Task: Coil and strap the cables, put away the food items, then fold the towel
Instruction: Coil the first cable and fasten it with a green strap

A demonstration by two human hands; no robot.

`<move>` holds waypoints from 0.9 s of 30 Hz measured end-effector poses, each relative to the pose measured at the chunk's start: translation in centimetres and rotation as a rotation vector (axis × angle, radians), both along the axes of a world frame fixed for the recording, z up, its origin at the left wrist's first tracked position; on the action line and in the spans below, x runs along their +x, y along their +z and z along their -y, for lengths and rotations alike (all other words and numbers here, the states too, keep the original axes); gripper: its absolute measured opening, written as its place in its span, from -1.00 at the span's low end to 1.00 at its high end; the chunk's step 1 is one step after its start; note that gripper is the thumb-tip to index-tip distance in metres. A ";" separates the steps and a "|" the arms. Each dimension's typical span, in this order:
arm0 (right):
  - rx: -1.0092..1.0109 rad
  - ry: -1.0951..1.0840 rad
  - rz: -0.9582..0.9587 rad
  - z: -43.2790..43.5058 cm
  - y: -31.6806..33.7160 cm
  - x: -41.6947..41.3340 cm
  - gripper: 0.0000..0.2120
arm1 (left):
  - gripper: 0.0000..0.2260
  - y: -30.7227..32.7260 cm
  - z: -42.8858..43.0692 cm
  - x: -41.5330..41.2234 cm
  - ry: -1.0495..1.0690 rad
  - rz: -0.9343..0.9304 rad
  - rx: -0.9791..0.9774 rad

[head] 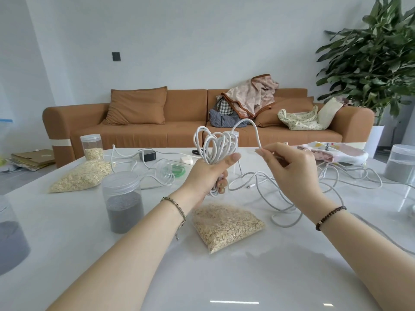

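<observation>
Several white loops of cable (214, 157) stand up out of the left hand (211, 173), which is held above the middle of the tabletop (224, 277). Its fingers are curled tight round the bunch. The right hand (292, 167), just beside it, pinches the same cable between thumb and first finger. A bend of cable arches from one hand to the other. Lots more of it lies loose toward the right edge.

So I think the coiling step is the one going on, and it is not done yet. Next, the right hand should bring its bit over to the bunch to make one more loop, then slide along for more. The bag of oats (226, 225) near the front edge, the jar (123, 205) on the left side and the towel (336, 151) by the far right corner all wait.
</observation>
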State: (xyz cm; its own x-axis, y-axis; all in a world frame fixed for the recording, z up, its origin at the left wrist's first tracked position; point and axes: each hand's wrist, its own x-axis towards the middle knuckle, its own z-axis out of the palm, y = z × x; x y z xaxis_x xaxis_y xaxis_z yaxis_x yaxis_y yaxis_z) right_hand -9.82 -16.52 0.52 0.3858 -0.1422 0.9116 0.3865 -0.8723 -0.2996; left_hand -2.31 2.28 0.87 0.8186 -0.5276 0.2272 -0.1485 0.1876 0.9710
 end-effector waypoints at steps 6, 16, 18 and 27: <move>-0.155 0.008 0.051 -1.0 -0.3 -0.1 -0.79 | -0.34 -0.8 0.2 0.7 0.047 0.062 0.132; -0.450 -0.010 0.045 -2.7 -0.1 -0.4 -0.87 | -0.27 -1.3 0.8 0.5 0.023 0.007 0.135; -0.544 -0.044 0.013 -2.9 0.0 -0.5 -0.90 | -0.20 -1.3 0.9 0.4 -0.004 -0.040 0.117; -0.793 -0.108 0.005 -3.8 -0.1 -0.7 -0.88 | -0.79 -1.2 0.6 0.2 -0.002 -0.069 0.064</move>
State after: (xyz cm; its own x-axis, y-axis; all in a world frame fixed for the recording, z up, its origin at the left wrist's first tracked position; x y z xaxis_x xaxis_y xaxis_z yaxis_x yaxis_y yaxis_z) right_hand -10.51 -12.68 0.38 0.4029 0.5123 0.7584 0.2872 -0.8576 0.4267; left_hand -2.12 1.72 -0.38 0.8302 -0.5406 0.1360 -0.0805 0.1252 0.9889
